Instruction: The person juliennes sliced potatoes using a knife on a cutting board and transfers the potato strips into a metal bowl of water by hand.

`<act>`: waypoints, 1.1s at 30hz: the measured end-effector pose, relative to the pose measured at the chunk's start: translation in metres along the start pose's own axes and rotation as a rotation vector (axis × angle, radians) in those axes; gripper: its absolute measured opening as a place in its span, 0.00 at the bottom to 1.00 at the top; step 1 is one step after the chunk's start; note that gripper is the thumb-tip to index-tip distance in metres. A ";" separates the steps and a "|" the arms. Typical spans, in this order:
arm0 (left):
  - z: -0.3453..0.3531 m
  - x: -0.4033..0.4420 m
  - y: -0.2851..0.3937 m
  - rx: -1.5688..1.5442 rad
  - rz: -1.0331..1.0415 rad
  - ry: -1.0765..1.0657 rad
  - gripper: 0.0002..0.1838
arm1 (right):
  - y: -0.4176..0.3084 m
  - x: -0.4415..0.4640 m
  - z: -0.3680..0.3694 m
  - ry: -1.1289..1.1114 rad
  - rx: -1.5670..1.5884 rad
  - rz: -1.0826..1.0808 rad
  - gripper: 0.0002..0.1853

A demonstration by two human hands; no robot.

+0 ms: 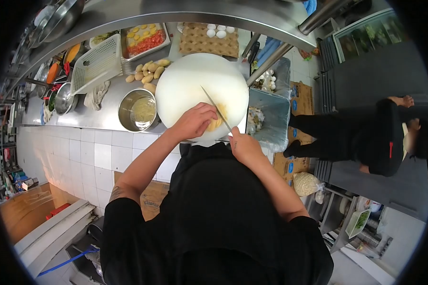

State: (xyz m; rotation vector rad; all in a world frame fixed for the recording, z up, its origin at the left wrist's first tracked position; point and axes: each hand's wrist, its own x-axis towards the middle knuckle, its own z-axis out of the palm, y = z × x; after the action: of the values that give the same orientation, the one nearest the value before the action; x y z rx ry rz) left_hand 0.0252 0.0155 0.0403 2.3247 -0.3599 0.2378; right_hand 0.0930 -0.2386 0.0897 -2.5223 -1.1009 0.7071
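Note:
A round white cutting board (180, 85) lies on the steel counter in front of me. My right hand (246, 145) is closed around the handle of a long kitchen knife (210, 97), whose blade slants across the board to the upper left. Under and beside the blade are pale yellow cut pieces of potato (222, 112). With curled fingers, my left hand (195, 121) presses on the potato just left of the blade; its fingertips are partly hidden. Left of the board, a steel pot (123, 114) holds pale yellow strips in liquid. Several whole peeled potatoes (150, 71) lie behind the pot.
A white perforated basket (96, 64), a tray (165, 40) of red and yellow chopped food, and an egg carton (199, 40) stand behind. A steel shelf (176, 21) overhangs the counter. Lined bins (276, 116) are at the right, where another person (356, 133) stands.

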 end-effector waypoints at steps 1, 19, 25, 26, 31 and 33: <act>-0.001 0.000 -0.001 0.001 0.000 -0.001 0.15 | -0.008 -0.007 -0.014 0.001 0.001 -0.001 0.14; 0.003 -0.004 -0.001 0.027 -0.021 0.013 0.15 | 0.001 0.006 0.000 0.003 0.027 0.011 0.13; 0.005 -0.003 0.001 0.029 -0.018 0.007 0.15 | 0.005 0.000 0.002 -0.062 -0.017 0.041 0.13; 0.005 -0.003 0.002 0.022 -0.015 0.020 0.15 | 0.008 0.006 0.006 -0.059 -0.009 0.039 0.13; 0.004 -0.002 0.000 0.027 0.005 0.033 0.15 | -0.004 -0.005 -0.020 -0.109 -0.012 0.041 0.13; 0.003 -0.003 0.001 0.036 -0.026 0.009 0.15 | 0.006 0.006 0.003 -0.056 0.015 0.031 0.13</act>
State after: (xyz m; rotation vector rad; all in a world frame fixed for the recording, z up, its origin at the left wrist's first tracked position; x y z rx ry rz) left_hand 0.0222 0.0129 0.0381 2.3615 -0.3228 0.2441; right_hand 0.0985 -0.2374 0.0828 -2.5262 -1.0731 0.7962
